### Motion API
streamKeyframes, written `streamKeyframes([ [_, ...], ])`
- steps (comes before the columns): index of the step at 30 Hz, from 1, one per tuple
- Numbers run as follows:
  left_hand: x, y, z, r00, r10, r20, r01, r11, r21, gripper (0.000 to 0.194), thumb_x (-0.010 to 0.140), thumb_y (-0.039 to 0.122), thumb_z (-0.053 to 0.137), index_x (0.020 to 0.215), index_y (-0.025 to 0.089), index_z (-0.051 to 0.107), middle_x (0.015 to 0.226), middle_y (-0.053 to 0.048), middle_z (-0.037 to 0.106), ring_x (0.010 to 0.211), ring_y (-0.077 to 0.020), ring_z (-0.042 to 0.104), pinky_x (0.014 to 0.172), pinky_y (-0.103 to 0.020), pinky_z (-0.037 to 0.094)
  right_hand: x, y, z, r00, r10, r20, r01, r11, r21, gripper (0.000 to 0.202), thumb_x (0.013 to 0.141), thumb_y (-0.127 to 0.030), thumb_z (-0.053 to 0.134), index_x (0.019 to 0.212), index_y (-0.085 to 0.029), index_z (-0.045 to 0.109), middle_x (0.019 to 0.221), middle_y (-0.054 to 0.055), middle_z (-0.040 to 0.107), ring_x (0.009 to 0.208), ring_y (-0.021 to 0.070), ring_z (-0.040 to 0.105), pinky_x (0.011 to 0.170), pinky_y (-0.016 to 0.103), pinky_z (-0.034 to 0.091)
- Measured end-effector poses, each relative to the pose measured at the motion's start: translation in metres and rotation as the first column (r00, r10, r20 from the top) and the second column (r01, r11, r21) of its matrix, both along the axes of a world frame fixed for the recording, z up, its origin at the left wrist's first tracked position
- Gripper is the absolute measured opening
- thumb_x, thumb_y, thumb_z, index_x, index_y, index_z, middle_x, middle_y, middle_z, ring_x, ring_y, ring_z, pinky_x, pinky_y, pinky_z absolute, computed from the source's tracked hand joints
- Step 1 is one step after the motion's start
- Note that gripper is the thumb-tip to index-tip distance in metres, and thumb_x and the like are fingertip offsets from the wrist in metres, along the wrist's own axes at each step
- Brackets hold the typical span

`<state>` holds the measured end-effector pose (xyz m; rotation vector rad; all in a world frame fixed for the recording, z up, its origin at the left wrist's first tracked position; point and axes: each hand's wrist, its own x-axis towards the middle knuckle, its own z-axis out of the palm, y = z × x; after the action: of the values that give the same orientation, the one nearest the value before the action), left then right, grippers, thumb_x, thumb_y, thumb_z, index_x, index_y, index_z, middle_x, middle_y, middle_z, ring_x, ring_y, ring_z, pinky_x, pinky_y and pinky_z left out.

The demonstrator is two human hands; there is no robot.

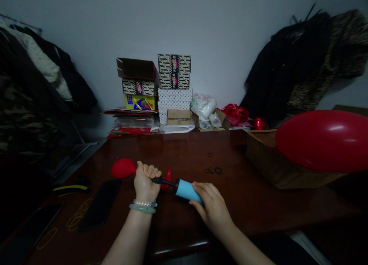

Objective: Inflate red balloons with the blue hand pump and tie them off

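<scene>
A balloon pump (pixel 188 191) with a light blue barrel and a black nozzle lies across the space between my hands, above the brown table. My left hand (pixel 146 180) is wrapped round the nozzle end, where the neck of a small, partly filled red balloon (pixel 123 168) is pinched. That balloon sticks out to the left of my fist. My right hand (pixel 211 203) grips the blue barrel from the right. Just behind the nozzle, a few limp red balloons (pixel 168 175) lie on the table.
Black rubber bands (pixel 213 170) lie mid-table, yellowish ones (pixel 76 220) by a dark phone (pixel 100 205) at left. A yellow-edged tool (pixel 71 188) lies behind. At right, a big red balloon (pixel 324 142) rests in a brown box (pixel 267 161). Stacked boxes (pixel 174 100) stand by the wall.
</scene>
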<state>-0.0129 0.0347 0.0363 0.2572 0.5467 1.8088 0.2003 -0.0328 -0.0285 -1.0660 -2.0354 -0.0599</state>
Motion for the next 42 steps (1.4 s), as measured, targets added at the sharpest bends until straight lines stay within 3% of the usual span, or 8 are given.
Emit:
streamKeyframes([
  [6,0.022,-0.006,-0.002,0.999,-0.035,-0.004,0.035,0.999,-0.023,0.050,0.086,0.042,0.054,0.054,0.019,0.023,0.042,0.008,0.024,0.034,-0.0049,0.024,0.038,-0.020,0.023,-0.007,-0.003,0.003,0.999,0.012,-0.034,-0.012,1.000,0.002,0.039,0.086,-0.025,0.059,0.123,-0.019,0.051,0.113,0.013,0.062,0.100,0.0260,0.058,0.087,0.047,0.050],
  [11,0.025,-0.007,-0.001,0.999,-0.019,-0.026,0.019,1.000,-0.009,0.052,0.085,0.044,0.055,0.054,0.019,0.022,0.042,0.008,0.024,0.034,-0.0051,0.024,0.038,-0.020,0.024,-0.006,-0.002,0.004,1.000,0.004,-0.026,-0.004,1.000,0.003,0.038,0.086,-0.026,0.060,0.122,-0.018,0.052,0.113,0.012,0.063,0.102,0.0259,0.058,0.087,0.046,0.051],
  [21,-0.018,0.000,0.013,0.998,0.059,-0.011,-0.059,0.998,0.009,0.052,0.087,0.045,0.050,0.053,0.018,0.021,0.040,0.007,0.024,0.033,-0.0049,0.023,0.036,-0.020,0.022,0.008,0.005,0.009,0.999,0.023,0.034,-0.022,0.999,-0.029,0.044,0.086,-0.028,0.061,0.127,-0.019,0.049,0.119,0.012,0.061,0.109,0.0253,0.057,0.093,0.046,0.048],
  [26,-0.031,0.001,0.014,0.997,0.082,-0.009,-0.082,0.997,0.014,0.051,0.089,0.041,0.048,0.054,0.018,0.020,0.040,0.008,0.023,0.032,-0.0048,0.023,0.036,-0.020,0.022,0.011,0.006,0.010,0.999,0.025,0.036,-0.024,0.999,-0.032,0.043,0.085,-0.028,0.062,0.126,-0.020,0.051,0.117,0.012,0.062,0.107,0.0250,0.058,0.091,0.046,0.049],
  [42,0.023,-0.004,-0.001,0.999,-0.051,-0.008,0.051,0.999,0.017,0.050,0.083,0.039,0.058,0.054,0.019,0.023,0.042,0.008,0.023,0.034,-0.0046,0.023,0.038,-0.020,0.023,-0.006,-0.002,0.007,1.000,0.000,-0.020,0.000,1.000,-0.001,0.040,0.085,-0.024,0.061,0.123,-0.018,0.051,0.113,0.013,0.062,0.102,0.0261,0.057,0.088,0.046,0.050],
])
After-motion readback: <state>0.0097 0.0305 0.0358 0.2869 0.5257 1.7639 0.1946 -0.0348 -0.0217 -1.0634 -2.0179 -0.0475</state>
